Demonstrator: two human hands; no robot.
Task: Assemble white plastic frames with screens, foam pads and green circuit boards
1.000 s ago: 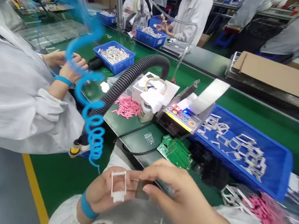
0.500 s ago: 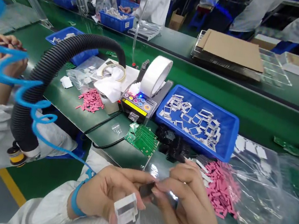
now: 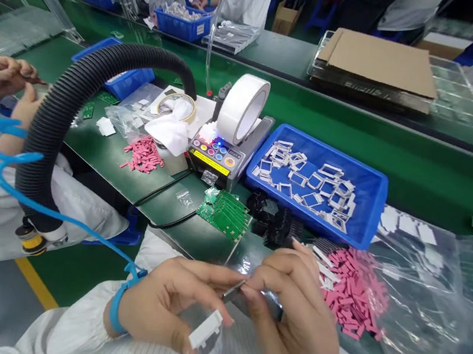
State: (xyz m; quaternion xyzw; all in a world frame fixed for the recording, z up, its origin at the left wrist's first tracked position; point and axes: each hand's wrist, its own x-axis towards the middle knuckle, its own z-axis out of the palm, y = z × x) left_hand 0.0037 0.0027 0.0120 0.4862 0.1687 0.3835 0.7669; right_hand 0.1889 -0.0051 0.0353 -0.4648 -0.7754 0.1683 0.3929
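Observation:
My left hand (image 3: pixel 163 297), with a blue wristband, holds a white rectangular frame (image 3: pixel 206 329) by its edge between thumb and fingers. My right hand (image 3: pixel 293 312) pinches a small dark flat piece (image 3: pixel 263 304), and a thin metallic sliver (image 3: pixel 234 290) shows at its tip. The two hands are close together, their fingertips nearly meeting over the dark piece. Part of that piece is hidden by my right fingers. A heap of pink strips (image 3: pixel 353 292) lies just beyond my right hand.
Beyond my hands are green circuit boards (image 3: pixel 224 214), black parts (image 3: pixel 272 220), and a blue tray (image 3: pixel 314 183) of white frames. Further back stands a tape dispenser (image 3: pixel 214 163). A black corrugated hose (image 3: pixel 68 108) arches left, near a co-worker's hands (image 3: pixel 4 81).
The view has swung, bringing the tray and pink heap further into sight. The white frame has dropped lower and tilted in my left hand. My hands have drawn closer around the dark piece.

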